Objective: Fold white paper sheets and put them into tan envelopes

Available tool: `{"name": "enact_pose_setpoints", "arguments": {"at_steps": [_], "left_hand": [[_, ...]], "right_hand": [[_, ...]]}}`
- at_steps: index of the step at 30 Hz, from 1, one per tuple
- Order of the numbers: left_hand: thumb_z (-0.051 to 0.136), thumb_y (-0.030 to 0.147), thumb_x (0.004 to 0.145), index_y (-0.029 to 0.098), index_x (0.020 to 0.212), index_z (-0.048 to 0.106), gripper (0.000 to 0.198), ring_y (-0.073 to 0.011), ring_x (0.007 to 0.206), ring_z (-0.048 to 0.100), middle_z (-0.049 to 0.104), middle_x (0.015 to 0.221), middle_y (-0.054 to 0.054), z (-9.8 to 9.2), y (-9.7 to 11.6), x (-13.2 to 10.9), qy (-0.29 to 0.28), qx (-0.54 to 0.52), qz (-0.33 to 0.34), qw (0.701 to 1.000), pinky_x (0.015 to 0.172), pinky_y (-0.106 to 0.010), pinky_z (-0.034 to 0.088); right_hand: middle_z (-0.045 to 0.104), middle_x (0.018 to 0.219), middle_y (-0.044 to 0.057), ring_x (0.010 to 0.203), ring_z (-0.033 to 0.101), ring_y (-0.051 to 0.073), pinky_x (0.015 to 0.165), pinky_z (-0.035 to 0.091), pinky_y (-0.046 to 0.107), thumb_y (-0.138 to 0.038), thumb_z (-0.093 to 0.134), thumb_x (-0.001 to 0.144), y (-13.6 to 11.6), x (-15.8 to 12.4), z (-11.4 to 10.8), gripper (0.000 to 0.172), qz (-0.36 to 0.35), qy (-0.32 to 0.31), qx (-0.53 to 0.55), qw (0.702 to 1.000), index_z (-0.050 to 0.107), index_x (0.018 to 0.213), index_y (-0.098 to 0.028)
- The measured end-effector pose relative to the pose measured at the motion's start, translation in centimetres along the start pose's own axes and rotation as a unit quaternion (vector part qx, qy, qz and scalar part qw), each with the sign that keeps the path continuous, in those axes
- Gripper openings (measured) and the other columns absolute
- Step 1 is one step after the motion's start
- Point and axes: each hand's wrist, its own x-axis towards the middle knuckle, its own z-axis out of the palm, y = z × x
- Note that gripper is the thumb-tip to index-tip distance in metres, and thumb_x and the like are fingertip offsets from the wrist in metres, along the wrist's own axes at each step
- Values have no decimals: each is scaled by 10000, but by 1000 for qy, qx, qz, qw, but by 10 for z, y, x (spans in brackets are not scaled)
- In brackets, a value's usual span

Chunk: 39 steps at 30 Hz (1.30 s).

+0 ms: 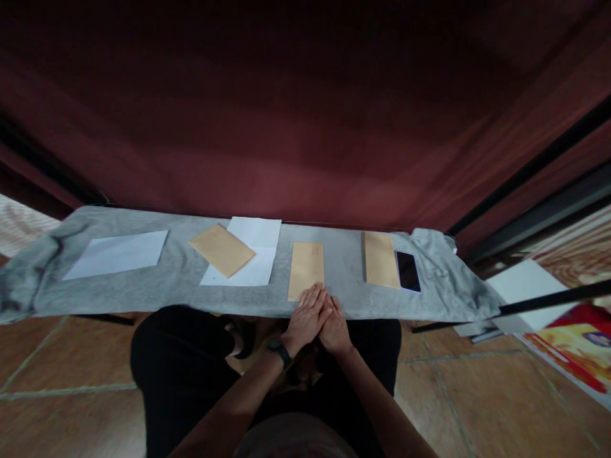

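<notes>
A tan paper envelope [306, 267] lies upright in the middle of the grey cloth, with small print near its top right corner. My left hand [307, 319], wearing a dark watch on the wrist, rests flat with its fingertips over the envelope's lower right corner. Close against it, my right hand [335, 326] lies with fingers stretched out at the table's near edge. The two hands touch and partly overlap at the fingers. Nothing shows in either hand. Part of the envelope's lower edge is hidden under the left fingers.
Left of centre, another tan envelope [222, 250] lies aslant on a creased white sheet [260, 254]. More white paper [117, 254] lies farther left. On the right are tan envelopes [380, 261] beside a dark-screened phone [407, 271]. A red curtain [286, 159] hangs behind the cloth-covered table [344, 273].
</notes>
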Motion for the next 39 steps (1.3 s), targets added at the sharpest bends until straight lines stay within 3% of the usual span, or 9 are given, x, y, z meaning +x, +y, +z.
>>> {"name": "enact_pose_setpoints", "arguments": {"at_steps": [4,12,20,24,29,39], "left_hand": [[301,469,1061,128,1577,330,620,-246,1536,288,361,1629,-148,4,-11,7,-14,37,-43,998,1255,-483,262],[331,446,1043,88,1582,324,647,-271,1553,231,290,1652,-168,1,-37,20,-5,92,-144,985,1263,-475,217],[312,375,1031,38,1562,347,630,-306,1543,258,357,1616,-194,-7,-59,22,34,129,-209,969,1268,-532,164],[264,364,1041,43,1581,299,628,-282,1564,192,283,1653,-173,-4,-47,41,46,124,-154,979,1276,-512,145],[249,385,1046,86,1589,302,622,-235,1562,206,304,1659,-124,8,-35,76,-47,89,-68,993,1277,-436,170],[289,453,1034,132,1585,329,639,-236,1555,229,333,1650,-118,5,-61,129,-76,109,-52,990,1273,-450,141]], "right_hand": [[506,1539,155,1484,384,264,1247,284,479,-202,446,1003,-1,-1,2,522,6,14,-5,1000,460,1510,-82],[509,1539,146,1462,424,267,1234,313,496,-262,428,1041,-4,2,-9,509,5,28,13,1000,442,1521,-94],[461,1576,134,1482,394,261,1236,311,498,-274,419,1043,-3,3,-11,543,1,37,28,999,377,1560,-110],[485,1558,139,1469,414,270,1237,315,506,-248,437,1026,-3,3,-7,537,5,44,34,998,407,1542,-104],[594,1453,164,1431,466,269,1228,337,499,-217,486,1002,-4,3,-3,464,18,55,30,998,529,1446,-90],[487,1560,128,1483,384,249,1239,312,493,-157,471,966,-3,3,-6,583,10,47,24,999,398,1544,-123]]}}
